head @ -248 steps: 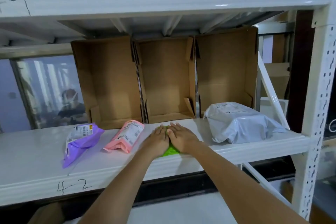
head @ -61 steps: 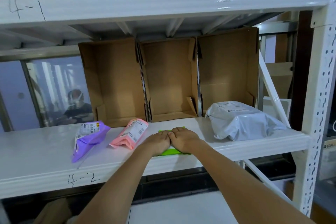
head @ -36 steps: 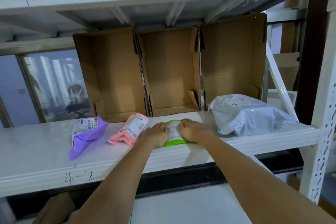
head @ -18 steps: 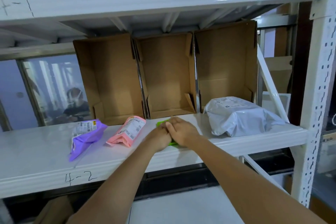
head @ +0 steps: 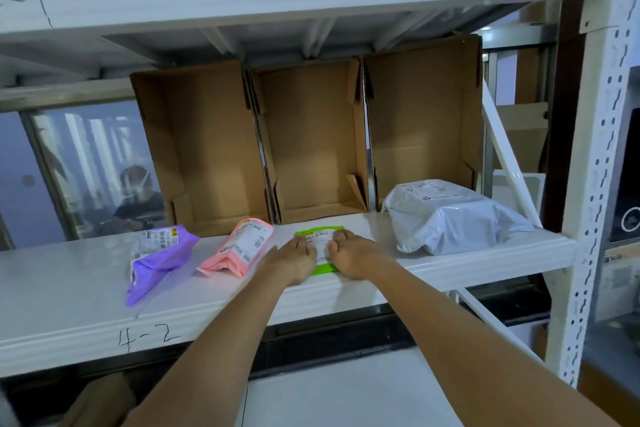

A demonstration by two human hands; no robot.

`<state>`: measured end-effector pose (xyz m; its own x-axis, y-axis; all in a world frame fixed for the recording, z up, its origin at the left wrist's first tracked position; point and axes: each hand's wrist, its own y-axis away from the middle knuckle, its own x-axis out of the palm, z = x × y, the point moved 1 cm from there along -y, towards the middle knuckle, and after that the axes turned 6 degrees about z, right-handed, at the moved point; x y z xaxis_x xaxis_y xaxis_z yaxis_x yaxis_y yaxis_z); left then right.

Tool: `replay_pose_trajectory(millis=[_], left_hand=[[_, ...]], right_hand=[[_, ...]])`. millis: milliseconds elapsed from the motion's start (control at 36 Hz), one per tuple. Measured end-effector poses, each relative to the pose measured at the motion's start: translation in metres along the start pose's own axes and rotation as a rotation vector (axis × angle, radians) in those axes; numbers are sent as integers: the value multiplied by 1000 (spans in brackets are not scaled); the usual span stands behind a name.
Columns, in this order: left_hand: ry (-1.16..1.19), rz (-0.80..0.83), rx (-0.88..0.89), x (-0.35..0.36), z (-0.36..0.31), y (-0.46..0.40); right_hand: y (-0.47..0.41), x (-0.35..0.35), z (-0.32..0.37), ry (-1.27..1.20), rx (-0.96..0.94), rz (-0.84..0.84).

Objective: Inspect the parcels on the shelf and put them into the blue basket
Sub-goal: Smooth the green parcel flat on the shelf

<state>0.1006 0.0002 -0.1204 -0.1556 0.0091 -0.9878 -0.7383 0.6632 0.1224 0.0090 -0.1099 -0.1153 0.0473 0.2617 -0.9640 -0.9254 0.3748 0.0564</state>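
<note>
Head view: two hands flatten a green parcel (head: 321, 246) on the white shelf (head: 69, 291) marked 4-2.

From left, a purple parcel (head: 157, 255) and a pink parcel (head: 240, 251) lie near the shelf's front edge; then the left hand (head: 294, 262) and right hand (head: 351, 258), fingers straight, press flat on the green parcel's label, with a bulky grey parcel (head: 450, 218) beyond. The green mailer looks thin, light and limp; pinching both side edges should lift it. No blue basket is visible.

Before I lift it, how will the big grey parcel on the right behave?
The grey parcel is a wrinkled plastic bag, so it probably sags and feels slippery. It looks bulky and may need both hands. It lies flat on the shelf, so rolling seems unlikely.
</note>
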Motion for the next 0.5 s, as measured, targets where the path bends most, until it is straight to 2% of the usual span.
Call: replay_pose_trajectory(millis=[333,417,500], left_hand=[[26,-48,-10,-1,3,5],[62,-159,-5,-7,2,2],[64,-306,-11,-21,-5,1]], right_hand=[[-17,-2,-1,58,35,7],[-19,-15,3,132,37,-139],[-19,-24,12,134,-45,-318]])
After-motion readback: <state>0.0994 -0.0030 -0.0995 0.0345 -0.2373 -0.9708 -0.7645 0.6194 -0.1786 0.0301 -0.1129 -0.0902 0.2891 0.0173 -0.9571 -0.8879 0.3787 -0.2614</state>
